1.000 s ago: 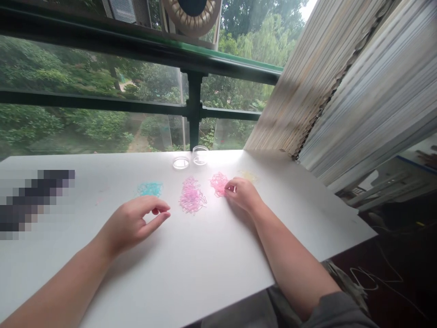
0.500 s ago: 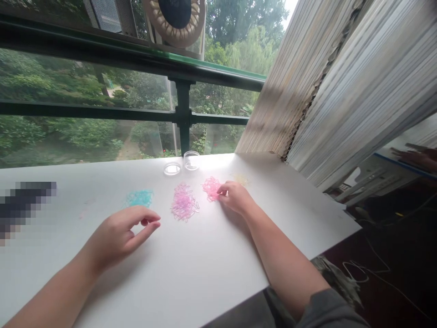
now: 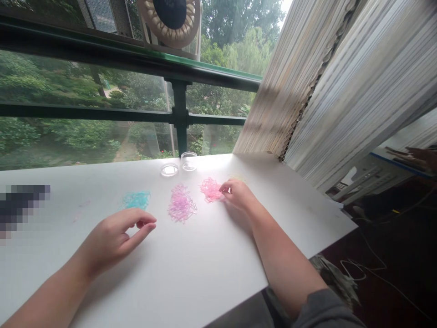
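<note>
At the right edge of a pile of pink loop-like pieces (image 3: 210, 190), my right hand (image 3: 235, 193) has its thumb and fingers pinched together. Whatever is between those fingertips is too small to make out. My left hand (image 3: 118, 234) is held over the white table, just in front of a turquoise pile (image 3: 136, 199). Its thumb and index finger curve round until the tips nearly meet, and I see nothing between them. Between the hands lies a purple pile (image 3: 181, 205) of small thin loops resembling paper clips. A pale yellow pile (image 3: 238, 178) is partly hidden behind my right hand.
Two round clear dishes, a shallow one (image 3: 169, 170) and a taller one (image 3: 189, 162), stand at the back of the white table (image 3: 191, 278). Faint pink pieces (image 3: 80, 209) lie at the left. A blurred-out dark patch is farther left. Strip curtains (image 3: 269, 105) hang at the right.
The view has shifted slightly. My right hand has drawn a little rightward from the pink pile's middle to its edge. My left hand's fingertips look slightly closer together.
</note>
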Demonstrator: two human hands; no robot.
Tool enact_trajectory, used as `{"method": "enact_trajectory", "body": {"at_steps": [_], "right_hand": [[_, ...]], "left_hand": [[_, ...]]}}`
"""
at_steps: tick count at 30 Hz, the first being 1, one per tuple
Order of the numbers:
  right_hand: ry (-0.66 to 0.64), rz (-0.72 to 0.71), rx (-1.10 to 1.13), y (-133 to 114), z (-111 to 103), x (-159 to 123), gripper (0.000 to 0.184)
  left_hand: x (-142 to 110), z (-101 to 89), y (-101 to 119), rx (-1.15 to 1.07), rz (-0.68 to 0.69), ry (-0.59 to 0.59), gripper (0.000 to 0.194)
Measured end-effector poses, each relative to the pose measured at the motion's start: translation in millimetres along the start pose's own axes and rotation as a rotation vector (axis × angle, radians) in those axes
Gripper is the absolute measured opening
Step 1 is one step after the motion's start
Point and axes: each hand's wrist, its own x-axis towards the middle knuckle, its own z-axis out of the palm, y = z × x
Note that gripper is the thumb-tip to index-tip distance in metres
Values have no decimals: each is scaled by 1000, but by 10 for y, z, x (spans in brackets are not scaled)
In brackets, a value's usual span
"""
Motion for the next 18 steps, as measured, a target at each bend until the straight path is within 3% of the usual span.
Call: {"method": "enact_trajectory", "body": {"at_steps": [6,11,15,18], "right_hand": [[-17,19,34,44,-14,13,21],[16,16,189,13,-17,-4,19],[53,-20,412,-201,138,-38,15],[18,-135,475,-428,322,-61,14]], "left_hand": [[0,-1,17,-6,-8,-4,12],[7,11,57,-44,-54,2,16],[44,8,113,-62,-64,-57,18],[85,12,157,-80,-86,-76,21]]}}
